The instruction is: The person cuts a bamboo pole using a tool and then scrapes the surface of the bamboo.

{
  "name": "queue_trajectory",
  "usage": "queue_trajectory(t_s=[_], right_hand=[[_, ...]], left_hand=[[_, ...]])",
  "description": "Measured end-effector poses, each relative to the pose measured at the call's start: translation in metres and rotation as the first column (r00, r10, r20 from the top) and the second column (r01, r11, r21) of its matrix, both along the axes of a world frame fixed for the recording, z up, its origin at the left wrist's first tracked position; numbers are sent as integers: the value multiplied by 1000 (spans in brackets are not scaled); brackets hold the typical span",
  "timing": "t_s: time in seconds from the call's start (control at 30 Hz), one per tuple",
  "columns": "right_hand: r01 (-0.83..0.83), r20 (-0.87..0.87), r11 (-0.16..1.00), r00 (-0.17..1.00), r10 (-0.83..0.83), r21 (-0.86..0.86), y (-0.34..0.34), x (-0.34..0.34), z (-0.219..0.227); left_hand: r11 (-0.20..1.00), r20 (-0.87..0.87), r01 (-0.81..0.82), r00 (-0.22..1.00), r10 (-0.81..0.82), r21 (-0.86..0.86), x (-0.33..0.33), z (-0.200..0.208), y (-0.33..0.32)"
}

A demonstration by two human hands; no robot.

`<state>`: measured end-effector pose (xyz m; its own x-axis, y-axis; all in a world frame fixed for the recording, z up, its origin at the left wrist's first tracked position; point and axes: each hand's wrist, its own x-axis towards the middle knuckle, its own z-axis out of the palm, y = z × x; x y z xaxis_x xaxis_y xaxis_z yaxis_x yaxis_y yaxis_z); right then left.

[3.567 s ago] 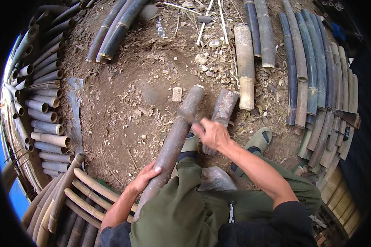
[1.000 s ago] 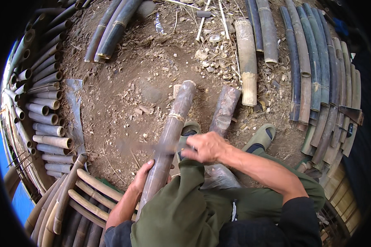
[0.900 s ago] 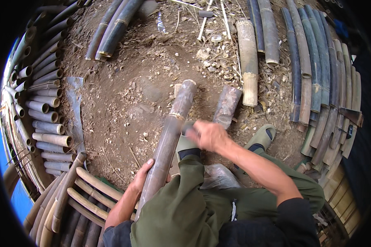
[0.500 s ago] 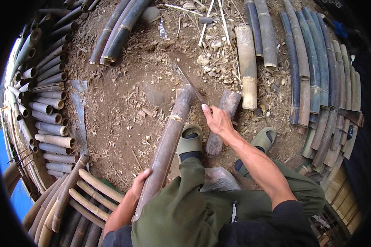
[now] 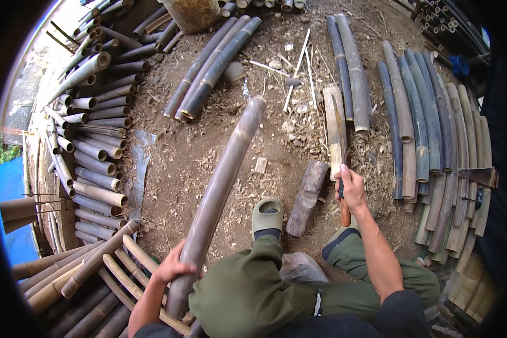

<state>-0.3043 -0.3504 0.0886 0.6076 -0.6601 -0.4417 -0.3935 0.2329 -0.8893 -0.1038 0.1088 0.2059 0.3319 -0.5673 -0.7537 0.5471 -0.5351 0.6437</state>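
My left hand (image 5: 173,265) is closed around the lower part of a grey-brown bamboo pole (image 5: 222,169), which slants up and away beside my left leg. In my right hand (image 5: 352,188) is a long-bladed knife (image 5: 341,141) with a wooden handle. Its blade points away from me, apart from the pole. From this angle the blade overlaps a pale, scraped bamboo piece (image 5: 330,127) lying on the ground behind it. A short wooden log (image 5: 308,197) lies between the pole and the knife, close to my sandals.
Stacked bamboo poles (image 5: 98,149) line the left side. Dark poles (image 5: 222,65) lie at the far middle, and a row of bamboo pieces (image 5: 428,118) lies to the right. A bucket (image 5: 192,14) stands at the back. Shavings and a clear plastic bag (image 5: 301,267) are on the ground.
The knife has come away from the pole's far end and swung right, its blade turned to point forward. The pole's far end looks lifted off the ground. The view has tilted farther ahead.
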Motion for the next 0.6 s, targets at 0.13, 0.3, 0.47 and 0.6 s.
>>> queue_trajectory(t_s=[0.13, 0.3, 0.47, 0.6], right_hand=[[-51, 34, 999, 998, 51, -1, 17, 10, 21], [-220, -20, 958, 975, 220, -183, 43, 22, 36], [-336, 29, 729, 899, 438, -596, 79, 37, 76], [-367, 22, 583, 834, 552, -725, 112, 56, 72]], left_hand=[[931, -179, -280, 954, 242, -235, 40, -48, -94], [744, -614, -506, 772, 165, -436, 57, -93, -131], [784, -482, -600, 741, 468, -160, -13, -60, -120], [859, -595, -483, 745, 302, -169, -28, -28, -98]])
